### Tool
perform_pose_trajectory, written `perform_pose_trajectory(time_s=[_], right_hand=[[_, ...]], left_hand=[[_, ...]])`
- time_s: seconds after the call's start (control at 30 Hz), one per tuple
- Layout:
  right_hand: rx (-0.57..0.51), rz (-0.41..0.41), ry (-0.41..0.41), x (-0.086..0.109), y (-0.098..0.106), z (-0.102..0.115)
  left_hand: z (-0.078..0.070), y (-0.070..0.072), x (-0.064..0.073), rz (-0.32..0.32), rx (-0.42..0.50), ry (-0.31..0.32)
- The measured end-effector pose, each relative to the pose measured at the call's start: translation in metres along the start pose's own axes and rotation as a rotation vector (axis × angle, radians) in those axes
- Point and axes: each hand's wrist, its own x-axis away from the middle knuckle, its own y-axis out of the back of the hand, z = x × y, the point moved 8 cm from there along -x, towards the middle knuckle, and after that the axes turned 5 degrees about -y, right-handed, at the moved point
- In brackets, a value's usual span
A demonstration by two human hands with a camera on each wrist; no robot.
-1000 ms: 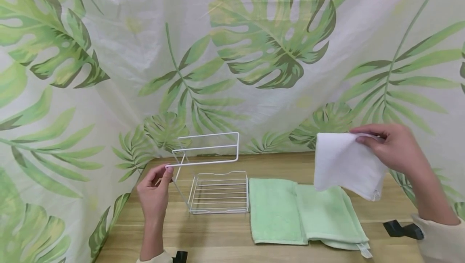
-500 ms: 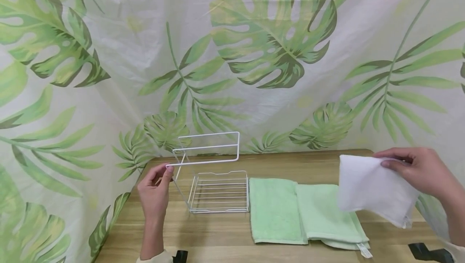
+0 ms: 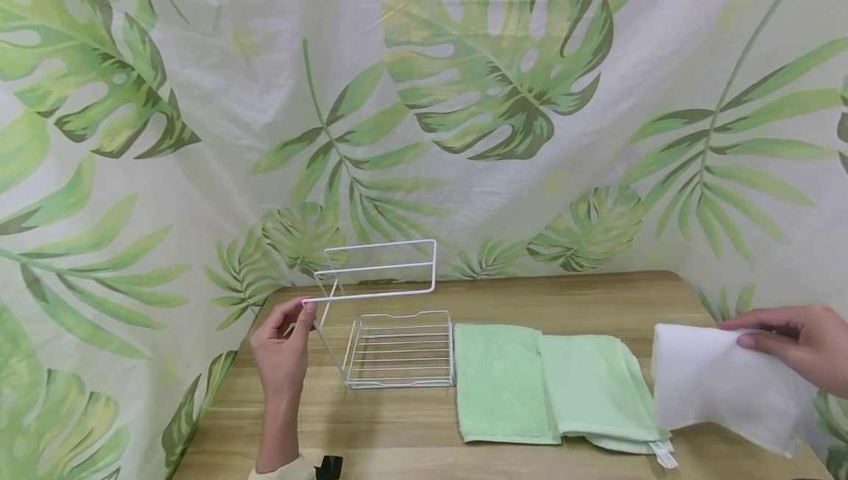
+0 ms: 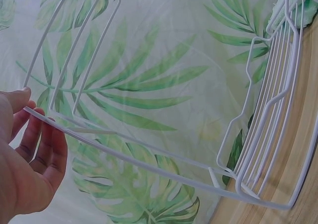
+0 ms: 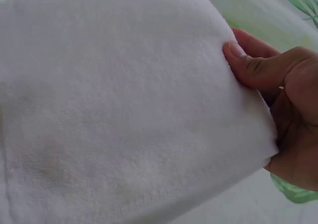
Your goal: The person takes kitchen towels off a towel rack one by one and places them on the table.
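A white wire rack (image 3: 377, 297) stands at the left of the table, with a slatted lower shelf and a raised upper frame. My left hand (image 3: 281, 351) pinches the upper frame's near left corner between thumb and fingers; the left wrist view shows the fingers (image 4: 42, 149) under the wire. At the far right, my right hand (image 3: 801, 344) holds a folded white towel (image 3: 722, 384) by its top edge, and the towel hangs down. In the right wrist view the thumb (image 5: 243, 60) presses on the towel's face.
Two folded green towels, one on the left (image 3: 503, 384) and one on the right (image 3: 599, 388) with a white tag, lie side by side just right of the rack. Behind the wooden table (image 3: 391, 443) hangs a leaf-patterned curtain (image 3: 490, 97).
My right hand has moved right and downward with the white towel, from above the right green towel to the table's right side. My left hand and the rack have stayed in place.
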Motion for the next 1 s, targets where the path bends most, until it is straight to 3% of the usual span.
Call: perform_pose_trajectory(time_s=[0.1,0.37,0.7,0.8,1.0], right_hand=[[-0.058,-0.01,0.027,0.008,0.002,-0.008],[-0.065,0.051,0.015,0.024,-0.005,-0.026],[-0.251,0.139,0.157,0.035,-0.013,-0.029],[-0.24,0.168,0.173,0.034,-0.018,-0.029],[-0.102,0.272,0.129,0.027,-0.037,-0.036]], left_hand=[[-0.001,0.0,0.0,0.003,0.005,-0.007],[0.0,0.0,0.0,0.001,0.015,-0.009],[0.001,0.0,-0.001,0.0,0.009,-0.001],[0.001,0.0,-0.001,0.001,0.007,-0.006],[0.001,0.0,0.0,0.0,0.011,-0.008]])
